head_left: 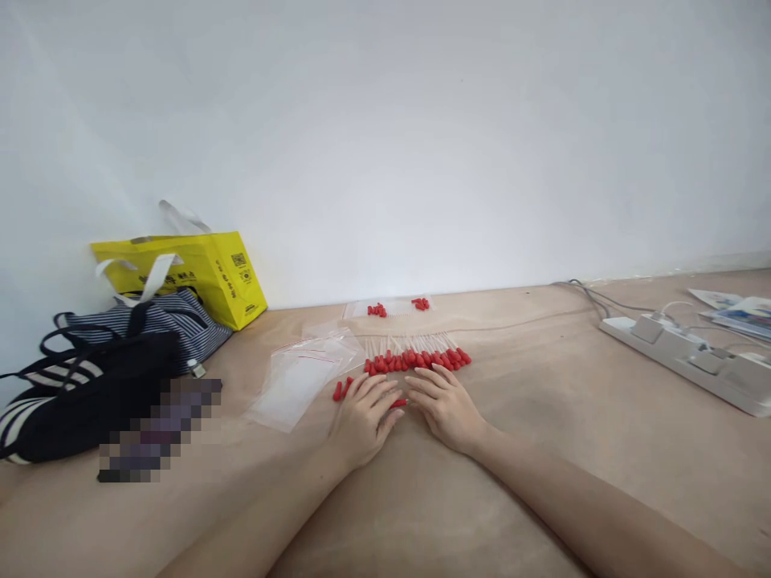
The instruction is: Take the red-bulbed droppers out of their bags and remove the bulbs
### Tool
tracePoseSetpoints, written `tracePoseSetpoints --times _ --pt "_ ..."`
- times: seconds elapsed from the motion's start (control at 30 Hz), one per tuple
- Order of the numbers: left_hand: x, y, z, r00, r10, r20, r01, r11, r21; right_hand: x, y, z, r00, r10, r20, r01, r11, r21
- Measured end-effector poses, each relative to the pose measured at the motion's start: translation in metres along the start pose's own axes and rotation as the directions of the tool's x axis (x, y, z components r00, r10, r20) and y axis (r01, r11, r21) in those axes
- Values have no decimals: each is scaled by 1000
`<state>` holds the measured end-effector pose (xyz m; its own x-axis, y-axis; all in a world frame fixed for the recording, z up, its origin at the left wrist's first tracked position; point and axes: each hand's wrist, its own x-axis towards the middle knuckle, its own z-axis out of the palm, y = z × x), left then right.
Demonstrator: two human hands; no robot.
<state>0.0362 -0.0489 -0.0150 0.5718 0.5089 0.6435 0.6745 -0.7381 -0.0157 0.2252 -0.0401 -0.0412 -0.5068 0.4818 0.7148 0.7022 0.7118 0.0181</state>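
Since the red-tipped sticks [415, 360] lie crowded in a row, light fingertip contact should keep them aligned; the left hand [365, 417] curves loosely beside a red piece [399, 403], grip unclear, while the right hand [449, 409], fingers loosely spread, holding nothing visible, reaches the row's near edge.

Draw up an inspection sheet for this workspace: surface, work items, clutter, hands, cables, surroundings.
Surface: light brown tabletop.
Work items: row of red-ended pale sticks; clear plastic bags to their left; more red pieces farther back.
Clutter: yellow bag, striped bag and black bag at left; papers at right.
Hands: left hand and right hand at the row's near side; grip unclear.
Cables: grey cables near a white power strip.
Surroundings: pale wall behind.
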Motion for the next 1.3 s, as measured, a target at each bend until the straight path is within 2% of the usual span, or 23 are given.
tracePoseSetpoints --times 0.2,0.37,0.73,1.03,1.3 --pt "1 0 12 999 33 -43 -32 999 20 1 -3 0 999 -5 -39 4 1000 -20" --pt "0 0 7 998 49 -39 -48 998 34 1 -5 1 1000 -5 -2 5 1000 19" --pt "1 1 0 998 53 -25 -51 996 79 1 -6 -5 999 -46 5 46 999 3" --pt "-2 2 -5 996 80 27 -82 991 106 -2 -7 -8 997 -57 -49 56 998 -6" --pt "1 5 -7 989 144 15 -145 985 90 -4 -9 -14 997 -62 -46 62 998 -5"
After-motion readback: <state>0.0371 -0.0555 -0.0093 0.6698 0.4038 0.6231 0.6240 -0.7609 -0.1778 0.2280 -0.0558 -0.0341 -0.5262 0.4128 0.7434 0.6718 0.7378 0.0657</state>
